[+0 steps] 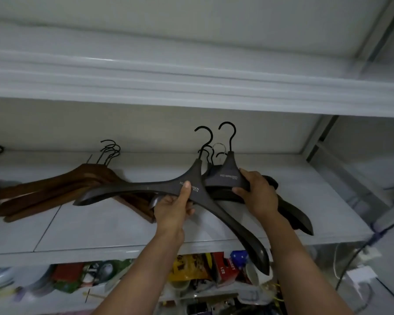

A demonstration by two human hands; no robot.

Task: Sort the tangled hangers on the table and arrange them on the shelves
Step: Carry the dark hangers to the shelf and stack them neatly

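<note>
Clearly the placing step: the left grip [172, 209] pinches a black hanger [127, 189] at its neck, tilted across the shelf's [100, 226] front edge. The right grip [258, 192] clasps a second hanger [229, 171] atop the black pile [291, 208] (brown hangers [55, 187] lie toward the left end). Next, probably: lay it flat, hooks aligned.

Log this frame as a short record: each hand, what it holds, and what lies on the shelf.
left hand: grips big dark hanger near its neck, tilted above the shelf
right hand: holds second dark hanger over the dark pile
dark pile: lies on shelf, right side
brown hangers: stacked on shelf, left side
lower level: blurred clutter
</note>
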